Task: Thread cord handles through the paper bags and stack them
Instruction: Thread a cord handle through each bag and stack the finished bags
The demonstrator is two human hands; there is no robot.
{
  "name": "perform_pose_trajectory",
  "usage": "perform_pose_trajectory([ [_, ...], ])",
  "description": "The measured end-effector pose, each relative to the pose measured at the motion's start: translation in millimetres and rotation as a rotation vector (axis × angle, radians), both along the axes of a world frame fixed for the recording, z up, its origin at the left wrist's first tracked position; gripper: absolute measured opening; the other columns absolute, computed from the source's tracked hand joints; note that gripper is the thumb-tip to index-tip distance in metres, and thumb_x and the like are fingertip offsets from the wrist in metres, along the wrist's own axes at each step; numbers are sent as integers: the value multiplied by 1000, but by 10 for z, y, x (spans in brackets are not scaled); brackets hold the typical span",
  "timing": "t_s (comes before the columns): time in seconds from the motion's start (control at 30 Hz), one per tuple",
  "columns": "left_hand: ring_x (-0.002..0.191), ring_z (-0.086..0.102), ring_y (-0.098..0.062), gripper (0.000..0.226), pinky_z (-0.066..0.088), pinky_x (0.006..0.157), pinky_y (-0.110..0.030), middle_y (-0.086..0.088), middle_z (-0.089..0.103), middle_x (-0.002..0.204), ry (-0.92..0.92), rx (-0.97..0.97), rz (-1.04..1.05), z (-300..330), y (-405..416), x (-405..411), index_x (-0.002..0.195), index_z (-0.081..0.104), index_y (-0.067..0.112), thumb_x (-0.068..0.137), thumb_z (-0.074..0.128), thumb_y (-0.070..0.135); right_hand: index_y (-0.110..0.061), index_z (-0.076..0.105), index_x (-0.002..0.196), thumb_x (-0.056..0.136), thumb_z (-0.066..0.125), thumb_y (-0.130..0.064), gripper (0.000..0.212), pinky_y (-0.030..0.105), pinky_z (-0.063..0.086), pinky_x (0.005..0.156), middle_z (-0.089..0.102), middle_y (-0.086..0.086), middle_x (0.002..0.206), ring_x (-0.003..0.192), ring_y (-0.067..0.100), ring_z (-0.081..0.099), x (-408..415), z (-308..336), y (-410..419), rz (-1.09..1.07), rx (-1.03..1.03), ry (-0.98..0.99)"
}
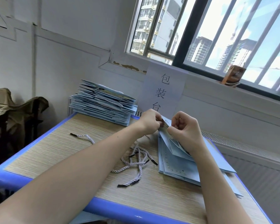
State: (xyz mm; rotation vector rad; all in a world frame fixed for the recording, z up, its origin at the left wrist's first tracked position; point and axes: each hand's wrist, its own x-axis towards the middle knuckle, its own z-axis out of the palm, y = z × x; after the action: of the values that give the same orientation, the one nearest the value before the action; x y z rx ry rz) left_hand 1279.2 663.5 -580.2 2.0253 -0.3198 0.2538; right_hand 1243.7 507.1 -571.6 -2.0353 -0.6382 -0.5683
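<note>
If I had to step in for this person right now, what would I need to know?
Left hand and right hand: both pinch the top edge of a raised blue bag, seemingly mid-threading.
Unthreaded bags lie flat under it, on the table's right side.
Loose cords lie mid-table; a single cord lies further left.
Done: finished stack with handles, at the far edge.
Left: finish this bag, thread the rest, stack them.

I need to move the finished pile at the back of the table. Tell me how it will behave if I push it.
The stack of threaded bags will probably shear rather than slide whole: its layers already sit fanned and offset. It looks light, being flat paper. The cord handles wedged between layers make it springy, so the top bags may slip off.
</note>
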Motion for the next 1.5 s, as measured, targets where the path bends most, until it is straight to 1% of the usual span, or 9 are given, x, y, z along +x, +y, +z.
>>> perform_pose_trajectory([
  [0.2,89,67,-32,18,56,81,-42,-10,72,95,28,73,-72,13,42,17,82,71,18,94,63,7,-14,50,67,68,63,1,20,29,33,55,41,-12,55,55,12,35,25,-14,-27,-42,-1,2],
  [0.37,68,54,-7,10,42,59,-16,2,66,78,36,119,-114,53,69,-19,87,72,15,94,66,12,-15,50,67,70,64,4,24,28,34,54,41,-12,54,54,12,36,46,-31,-33,-68,-6,17],
  [0.47,55,47,-10,9,37,47,-15,0,61,67,62,57,-108,55,52,-43,83,74,10,90,68,9,-17,49,66,70,64,2,25,30,35,54,42,-10,54,54,14,38,41,-26,-21,-43,-32,30],
  [0.6,73,64,-18,23,52,64,-28,3,70,68,-27,-5,-14,-21,-22,-22,65,75,24,75,70,4,-14,48,66,64,57,-3,14,31,35,54,43,1,58,56,19,39,6,2,8,32,47,43],
  [0.8,91,63,-24,16,42,69,-29,-1,70,98,-220,411,218,-39,-136,-101,91,75,24,87,61,18,-8,49,67,70,58,11,21,18,33,50,42,-4,56,53,12,35,-3,17,30,74,103,34],
  [0.93,91,60,-16,29,44,74,-19,-2,65,98,-120,327,-120,-13,-57,-26,105,75,9,90,52,-1,0,51,70,72,58,19,20,21,37,47,45,7,61,53,17,39,63,12,-41,35,142,49],
  [1.03,73,52,2,23,36,60,0,17,52,80,-158,171,-90,51,43,-48,109,76,10,89,66,4,-7,50,67,68,60,7,17,26,37,47,47,6,60,53,19,41,74,-8,-38,21,175,42],
  [1.27,63,62,-20,12,47,43,-25,-9,66,87,153,-1,-18,64,158,40,95,59,9,91,69,15,0,50,70,65,62,-6,14,36,35,55,47,7,61,56,20,40,77,4,-49,-8,220,39],
  [1.5,61,63,-20,11,50,50,-23,-11,73,81,286,-124,-214,75,167,1,98,68,-2,92,64,7,-12,52,66,65,60,-5,10,37,37,56,49,-1,60,56,18,42,85,0,-63,-40,187,39],
])
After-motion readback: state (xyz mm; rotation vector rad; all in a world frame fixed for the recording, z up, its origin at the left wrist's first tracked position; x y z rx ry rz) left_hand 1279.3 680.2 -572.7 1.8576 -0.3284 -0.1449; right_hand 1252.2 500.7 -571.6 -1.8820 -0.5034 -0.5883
